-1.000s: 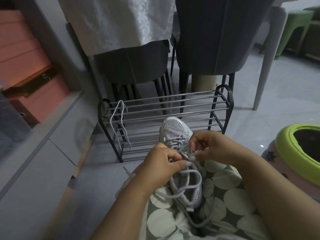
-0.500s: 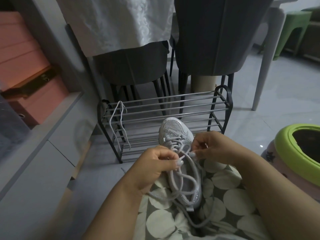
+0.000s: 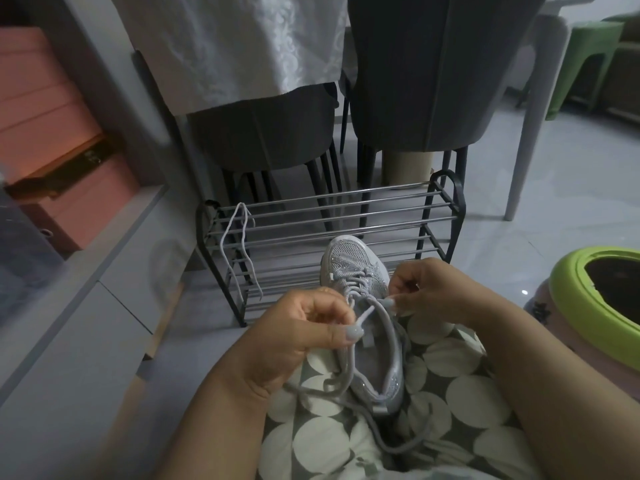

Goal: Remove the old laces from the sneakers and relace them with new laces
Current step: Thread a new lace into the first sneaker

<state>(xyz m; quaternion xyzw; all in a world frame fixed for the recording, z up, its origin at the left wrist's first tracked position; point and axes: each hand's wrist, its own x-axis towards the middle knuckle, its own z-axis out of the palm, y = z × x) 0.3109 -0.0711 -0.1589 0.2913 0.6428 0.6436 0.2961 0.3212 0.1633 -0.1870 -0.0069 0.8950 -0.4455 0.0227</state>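
I see a sneaker (image 3: 360, 268) of grey mesh with glittery trim at mid-frame, woven cord laces (image 3: 349, 368) trailing over matt dotted cloth (image 3: 450, 393) at the bottom, a shoe rack (image 3: 332, 216) of shiny metal bars behind, and glossy floor tile (image 3: 554, 202) at right.

A silvery-grey sneaker (image 3: 360, 271) with grey laces (image 3: 349, 372) lies on grey cloth with cream dots (image 3: 460, 403). At three o'clock sits a lime-green rim (image 3: 568, 299); at nine o'clock, pink boxes (image 3: 45, 109).
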